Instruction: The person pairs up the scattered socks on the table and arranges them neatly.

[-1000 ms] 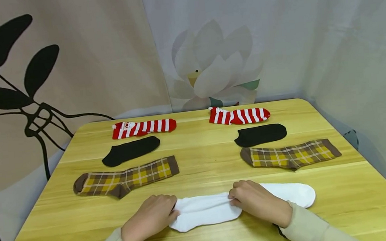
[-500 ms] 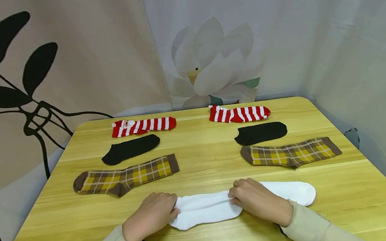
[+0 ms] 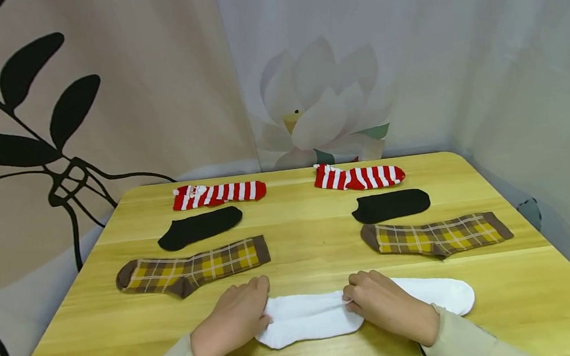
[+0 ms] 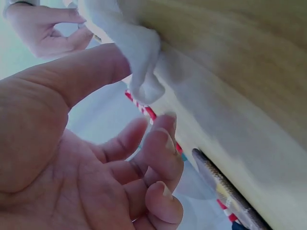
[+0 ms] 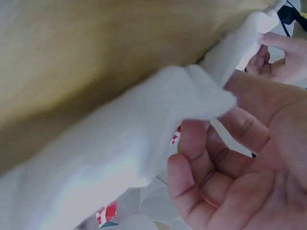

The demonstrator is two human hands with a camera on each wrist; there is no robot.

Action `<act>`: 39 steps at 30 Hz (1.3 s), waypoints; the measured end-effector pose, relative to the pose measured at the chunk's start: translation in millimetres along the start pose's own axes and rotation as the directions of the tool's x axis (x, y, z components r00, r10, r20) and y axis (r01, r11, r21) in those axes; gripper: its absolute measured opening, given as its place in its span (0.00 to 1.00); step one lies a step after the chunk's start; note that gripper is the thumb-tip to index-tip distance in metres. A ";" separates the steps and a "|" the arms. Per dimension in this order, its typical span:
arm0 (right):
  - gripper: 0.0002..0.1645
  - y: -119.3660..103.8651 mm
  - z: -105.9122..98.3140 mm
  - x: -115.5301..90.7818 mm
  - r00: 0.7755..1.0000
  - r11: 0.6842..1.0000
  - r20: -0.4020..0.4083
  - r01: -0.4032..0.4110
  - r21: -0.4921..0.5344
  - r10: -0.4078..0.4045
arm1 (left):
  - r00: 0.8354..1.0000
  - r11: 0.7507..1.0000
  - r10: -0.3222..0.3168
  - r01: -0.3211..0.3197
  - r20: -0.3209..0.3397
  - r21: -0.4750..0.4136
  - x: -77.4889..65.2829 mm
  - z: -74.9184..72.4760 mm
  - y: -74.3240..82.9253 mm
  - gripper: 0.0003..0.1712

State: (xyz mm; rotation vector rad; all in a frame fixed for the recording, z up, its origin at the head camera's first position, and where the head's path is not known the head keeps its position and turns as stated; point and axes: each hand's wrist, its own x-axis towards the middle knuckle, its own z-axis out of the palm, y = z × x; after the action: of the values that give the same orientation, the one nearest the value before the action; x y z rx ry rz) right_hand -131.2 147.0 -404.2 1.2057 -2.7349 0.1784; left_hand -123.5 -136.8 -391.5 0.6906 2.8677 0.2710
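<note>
White sock fabric (image 3: 307,318) lies near the table's front in the head view, and a rounded white toe end (image 3: 442,293) shows beyond my right hand. Whether this is one sock or two overlapping, I cannot tell. My right hand (image 3: 389,309) pinches the white sock between thumb and fingers; the fold (image 5: 196,96) is close in the right wrist view. At the sock's left end is my left hand (image 3: 233,321). Its thumb touches the cuff (image 4: 144,67) in the left wrist view, while the loosely bent fingers stand apart from the fabric.
Behind the hands on the wooden table (image 3: 313,266) lie plaid socks (image 3: 196,268) (image 3: 438,237), black ankle socks (image 3: 200,228) (image 3: 391,206) and red-and-white striped socks (image 3: 219,194) (image 3: 358,176), one of each kind per side. A printed curtain (image 3: 196,95) hangs behind.
My left fingers have spread away from the thumb and come off the sock's left end. The right hand keeps its pinch. The head view has shifted slightly.
</note>
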 end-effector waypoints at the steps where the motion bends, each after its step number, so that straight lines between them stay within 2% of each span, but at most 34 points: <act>1: 0.07 -0.3 0.2 -1.3 1.000 1.000 0.004 0.000 -0.002 0.000 | 1.000 1.000 0.005 -0.005 0.003 -0.003 0.2 0.3 1.4 0.23; 7: 0.05 -3.6 3.5 -5.7 1.000 1.000 -0.012 0.002 -0.031 -0.003 | 0.998 0.998 0.050 -0.051 0.026 0.049 0.6 -1.3 6.6 0.23; 10: 0.02 -5.2 3.3 -9.5 1.000 0.999 -0.026 -0.017 -0.032 0.016 | 0.997 0.994 0.076 -0.077 0.016 0.075 0.3 -3.9 8.4 0.23; 14: 0.08 -4.8 -2.7 -17.7 0.997 0.998 -0.034 -0.065 0.010 0.065 | 0.989 0.984 0.143 -0.139 -0.035 0.110 3.6 -8.4 13.3 0.20; 18: 0.12 0.7 -11.4 -28.5 0.992 0.994 -0.075 -0.095 0.062 0.099 | 0.975 0.974 0.205 -0.195 -0.088 0.112 12.5 -14.9 25.8 0.15; 22: 0.12 7.5 -19.6 -39.5 0.985 0.989 -0.112 -0.125 0.073 0.133 | 0.963 0.968 0.246 -0.238 -0.113 0.084 23.1 -20.1 40.9 0.13; 27: 0.12 16.0 -28.0 -49.3 0.974 0.984 -0.146 -0.167 0.064 0.175 | 0.953 0.964 0.267 -0.266 -0.143 0.029 35.3 -19.7 54.2 0.12; 33: 0.14 31.5 -35.8 -61.4 0.950 0.980 -0.248 -0.172 0.099 0.191 | 0.945 0.953 0.284 -0.297 -0.162 -0.065 50.0 -16.3 66.6 0.16; 36: 0.14 38.9 -40.7 -69.8 0.932 0.959 -0.237 -0.248 0.140 0.275 | 0.947 0.947 0.283 -0.301 -0.154 -0.114 57.9 -15.2 72.2 0.18; 39: 0.13 45.6 -44.6 -79.2 0.909 0.919 -0.166 -0.357 0.169 0.383 | 0.953 0.944 0.273 -0.292 -0.130 -0.155 64.3 -14.1 77.5 0.18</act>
State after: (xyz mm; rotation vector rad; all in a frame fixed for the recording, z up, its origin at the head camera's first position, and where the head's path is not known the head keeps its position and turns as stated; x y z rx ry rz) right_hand -108.3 242.2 -377.1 0.6350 -2.7795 0.5038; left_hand -149.4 -41.0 -369.4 1.0831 2.7908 0.6068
